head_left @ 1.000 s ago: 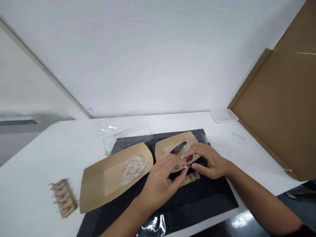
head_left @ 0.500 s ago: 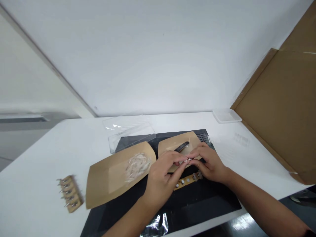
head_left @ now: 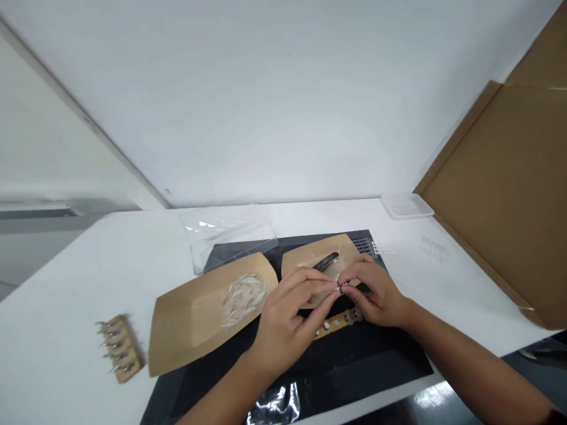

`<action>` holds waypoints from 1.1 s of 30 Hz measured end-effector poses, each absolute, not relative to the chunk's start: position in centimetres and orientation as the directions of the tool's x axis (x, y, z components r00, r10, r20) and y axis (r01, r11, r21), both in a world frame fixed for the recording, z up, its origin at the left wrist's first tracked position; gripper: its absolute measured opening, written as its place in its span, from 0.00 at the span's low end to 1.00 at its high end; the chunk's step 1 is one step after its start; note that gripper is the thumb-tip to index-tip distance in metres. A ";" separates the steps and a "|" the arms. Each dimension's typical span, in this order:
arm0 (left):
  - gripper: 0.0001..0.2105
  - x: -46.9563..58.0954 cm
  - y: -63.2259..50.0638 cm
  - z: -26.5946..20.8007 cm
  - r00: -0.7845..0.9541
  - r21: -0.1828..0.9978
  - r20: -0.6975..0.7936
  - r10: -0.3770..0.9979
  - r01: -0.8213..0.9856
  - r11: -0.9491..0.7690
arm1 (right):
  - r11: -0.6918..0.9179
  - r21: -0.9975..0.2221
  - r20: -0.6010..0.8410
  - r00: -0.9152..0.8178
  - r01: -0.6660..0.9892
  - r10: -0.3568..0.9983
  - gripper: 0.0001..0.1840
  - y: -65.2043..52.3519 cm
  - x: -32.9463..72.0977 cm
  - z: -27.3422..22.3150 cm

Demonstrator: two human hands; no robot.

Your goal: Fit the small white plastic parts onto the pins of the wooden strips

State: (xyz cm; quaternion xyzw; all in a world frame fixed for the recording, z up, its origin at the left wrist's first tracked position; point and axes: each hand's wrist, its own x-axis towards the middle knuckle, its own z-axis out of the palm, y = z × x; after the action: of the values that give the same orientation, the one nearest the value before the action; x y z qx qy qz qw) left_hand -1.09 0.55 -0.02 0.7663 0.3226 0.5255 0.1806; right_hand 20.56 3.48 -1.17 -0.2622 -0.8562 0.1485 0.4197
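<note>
My left hand [head_left: 290, 316] and my right hand [head_left: 374, 292] meet fingertip to fingertip above the black mat [head_left: 354, 360]. Between the right thumb and forefinger a small shiny metal piece [head_left: 344, 284] shows in part. The left fingers are pinched against its left side, on a tiny whitish bit too small to name. Beneath the hands lies a yellowish strip [head_left: 330, 326] with round white and metal spots along it. Just behind them a small brown paper tray [head_left: 305, 260] holds a dark, slim tool [head_left: 326, 261], partly hidden by my left hand.
A larger paper tray [head_left: 177, 321] with a heap of thin whitish pieces [head_left: 245, 295] stands left. Farther left is a wooden block [head_left: 121, 351] with several metal pieces. Clear plastic boxes [head_left: 234, 242] lie behind, a translucent lid-like tray [head_left: 407, 206] back right, cardboard [head_left: 500, 195] at right.
The left fingers have shifted slightly and now lie straighter against the small piece. Both hands stay together in nearly the same place; the view has moved a little.
</note>
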 end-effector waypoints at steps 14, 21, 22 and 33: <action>0.05 -1.1 0.5 -0.1 0.276 0.618 0.656 0.703 0.337 -0.710 | 0.844 -0.389 0.592 -0.602 0.368 0.535 0.05 3.2 20.5 -1.5; 0.05 -1.4 0.8 -0.7 0.245 0.650 0.630 0.737 0.353 -0.673 | 0.845 -0.373 0.625 -0.570 0.383 0.534 0.15 3.2 20.2 -1.7; 0.05 -1.4 0.9 -0.7 0.243 0.647 0.633 0.735 0.354 -0.675 | 0.845 -0.373 0.620 -0.574 0.384 0.534 0.16 3.2 20.2 -1.7; 0.08 -1.5 0.8 -0.3 0.277 0.585 0.696 0.662 0.316 -0.747 | 0.676 -0.695 0.467 -0.562 0.245 0.683 0.15 2.5 19.9 -0.3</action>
State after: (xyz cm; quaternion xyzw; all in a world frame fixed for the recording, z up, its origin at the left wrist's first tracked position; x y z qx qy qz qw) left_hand -1.54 0.84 -0.26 0.7812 0.3132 0.5132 0.1685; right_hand 19.91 2.52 -0.26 -0.2780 -0.8344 0.2909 0.3767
